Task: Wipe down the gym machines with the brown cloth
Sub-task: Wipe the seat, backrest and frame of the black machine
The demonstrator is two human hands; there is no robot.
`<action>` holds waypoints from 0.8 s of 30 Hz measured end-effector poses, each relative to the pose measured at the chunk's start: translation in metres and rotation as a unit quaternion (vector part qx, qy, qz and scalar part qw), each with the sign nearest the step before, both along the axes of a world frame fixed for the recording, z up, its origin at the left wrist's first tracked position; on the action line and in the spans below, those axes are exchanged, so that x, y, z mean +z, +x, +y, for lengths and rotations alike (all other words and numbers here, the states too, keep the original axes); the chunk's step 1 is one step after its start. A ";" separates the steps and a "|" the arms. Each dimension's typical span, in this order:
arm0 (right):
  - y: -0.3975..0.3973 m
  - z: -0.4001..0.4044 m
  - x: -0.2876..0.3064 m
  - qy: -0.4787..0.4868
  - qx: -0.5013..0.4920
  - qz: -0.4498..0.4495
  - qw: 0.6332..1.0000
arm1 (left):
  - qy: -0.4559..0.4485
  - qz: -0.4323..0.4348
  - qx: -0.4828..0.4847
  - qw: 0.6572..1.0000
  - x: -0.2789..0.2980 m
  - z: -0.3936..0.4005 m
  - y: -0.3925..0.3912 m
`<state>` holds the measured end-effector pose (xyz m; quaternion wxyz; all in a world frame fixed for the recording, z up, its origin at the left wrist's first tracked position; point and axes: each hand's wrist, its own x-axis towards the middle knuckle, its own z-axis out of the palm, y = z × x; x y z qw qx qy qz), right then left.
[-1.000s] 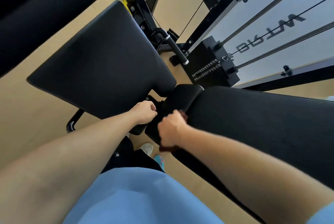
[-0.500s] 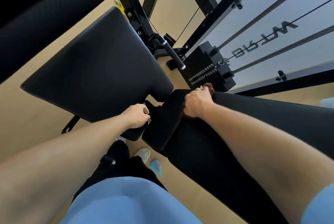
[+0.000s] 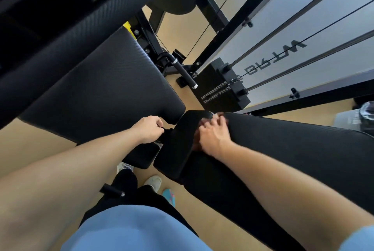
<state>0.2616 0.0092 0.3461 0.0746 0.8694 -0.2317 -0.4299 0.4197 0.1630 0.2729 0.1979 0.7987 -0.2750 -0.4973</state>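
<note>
My right hand (image 3: 212, 136) lies blurred on the brown cloth (image 3: 202, 124), fingers curled over it. It presses the cloth on the seam between a small black pad (image 3: 176, 149) and the long black pad (image 3: 293, 159). Only dark brown edges of the cloth show past my fingers. My left hand (image 3: 148, 129) is curled into a fist around a black frame part (image 3: 167, 132) at the corner of the big ribbed pad (image 3: 97, 92); what it grips is mostly hidden.
A black weight stack (image 3: 220, 90) with guide rods and a cable stands behind the pads, with a black handle (image 3: 185, 73) beside it. Another padded section (image 3: 60, 17) hangs at top left. My white shoes (image 3: 153, 181) and a teal item (image 3: 169, 195) are on the tan floor.
My right hand slid the cloth from the pad's near edge to its far edge, then back a little toward me. My left hand kept its grip in the same spot.
</note>
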 end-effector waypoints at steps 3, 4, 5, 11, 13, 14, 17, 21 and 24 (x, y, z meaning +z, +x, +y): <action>0.004 -0.049 0.018 -0.001 -0.052 0.050 0.997 | -0.010 0.004 -0.026 1.000 0.009 -0.017 -0.008; 0.002 -0.052 0.021 0.020 -0.051 0.076 0.996 | -0.017 0.009 -0.029 0.999 0.012 -0.022 -0.012; -0.004 -0.048 0.025 0.032 -0.053 0.084 0.995 | -0.027 0.015 -0.038 0.999 0.017 -0.030 -0.017; -0.054 0.074 0.015 0.090 -0.005 0.051 0.995 | -0.068 0.013 -0.078 0.995 0.034 -0.062 -0.050; -0.064 0.090 0.015 0.090 -0.002 0.045 0.995 | -0.076 -0.003 -0.092 0.993 0.039 -0.064 -0.061; -0.066 0.087 0.018 0.086 -0.008 0.040 0.995 | -0.080 -0.006 -0.093 0.992 0.044 -0.064 -0.064; -0.065 0.042 0.042 0.026 -0.032 0.017 0.999 | -0.115 0.001 -0.067 0.991 0.061 -0.071 -0.067; -0.074 -0.046 0.106 -0.100 -0.096 -0.021 0.990 | -0.157 -0.004 -0.019 0.987 0.090 -0.081 -0.074; -0.093 -0.041 0.133 -0.100 -0.097 -0.004 0.990 | -0.168 -0.007 -0.017 0.986 0.101 -0.076 -0.101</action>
